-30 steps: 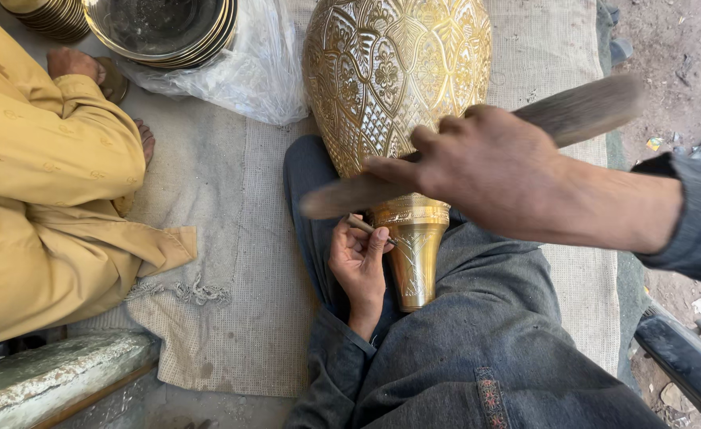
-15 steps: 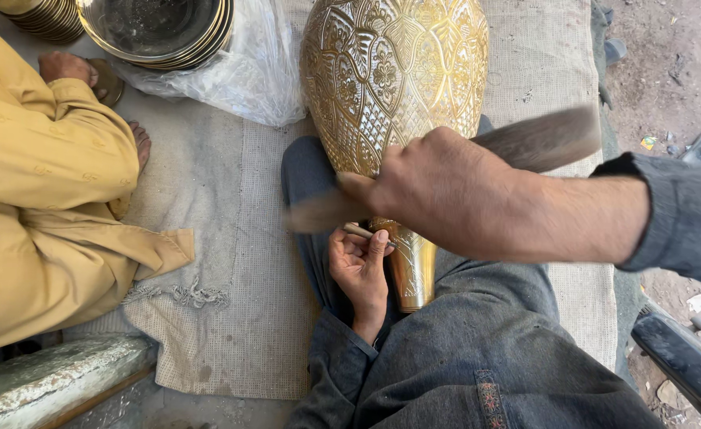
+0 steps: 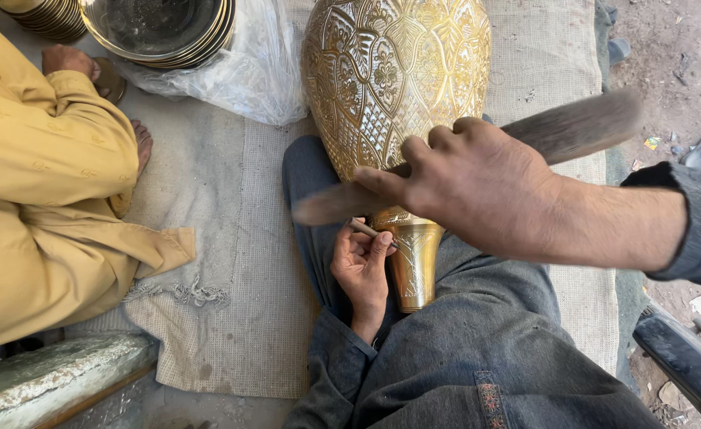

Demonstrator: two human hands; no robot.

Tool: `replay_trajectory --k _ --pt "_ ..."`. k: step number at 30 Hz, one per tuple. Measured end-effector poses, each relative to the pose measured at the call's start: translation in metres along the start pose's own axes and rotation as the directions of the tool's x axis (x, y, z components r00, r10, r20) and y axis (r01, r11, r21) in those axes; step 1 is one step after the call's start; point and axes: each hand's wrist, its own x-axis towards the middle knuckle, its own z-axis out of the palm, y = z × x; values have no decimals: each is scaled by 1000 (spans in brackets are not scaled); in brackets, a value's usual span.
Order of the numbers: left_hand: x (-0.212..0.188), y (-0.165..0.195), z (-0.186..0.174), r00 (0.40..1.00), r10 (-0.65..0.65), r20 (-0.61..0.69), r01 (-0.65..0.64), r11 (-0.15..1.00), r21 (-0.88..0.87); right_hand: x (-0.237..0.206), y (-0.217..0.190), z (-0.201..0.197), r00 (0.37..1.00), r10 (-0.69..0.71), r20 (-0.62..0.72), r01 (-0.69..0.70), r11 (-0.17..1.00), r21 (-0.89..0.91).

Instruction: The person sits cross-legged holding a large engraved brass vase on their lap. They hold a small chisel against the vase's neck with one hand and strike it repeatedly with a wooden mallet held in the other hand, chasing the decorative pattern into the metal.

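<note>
A large engraved brass vase [image 3: 394,79] lies across my lap, its narrow foot pointing toward me. My left hand [image 3: 362,266] grips a thin metal chisel [image 3: 364,229] with its tip set against the vase near the foot. My right hand [image 3: 478,187] is raised above the chisel, shut around a long wooden stick [image 3: 573,127] that is blurred from motion. My legs in dark grey trousers [image 3: 478,349] support the vase.
A person in yellow clothes [image 3: 40,206] sits on the left, bare foot near a grey woven mat [image 3: 231,262]. Stacked brass bowls [image 3: 160,28] rest on clear plastic at the top. A stone slab [image 3: 48,377] lies bottom left, dirt ground to the right.
My right hand with the wooden stick has swung down and leftward toward the chisel. The left hand and vase have stayed in place.
</note>
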Motion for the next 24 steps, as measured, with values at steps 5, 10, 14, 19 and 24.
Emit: replay_trajectory --k 5,10,14,19,24 --pt "-2 -1 -3 997 63 55 -67 995 68 -5 0 2 998 -9 58 5 998 55" --pt "0 -2 -2 997 58 51 -61 997 55 -9 -1 5 979 -18 203 4 998 69" --pt "1 5 -1 995 52 88 -58 996 68 -16 2 12 983 8 184 -18 998 56" --pt "5 12 2 982 152 112 -160 986 57 -21 10 25 943 137 304 -139 990 -15" --pt "11 11 4 969 191 158 -222 951 214 -28 15 33 975 171 140 -162 984 -78"
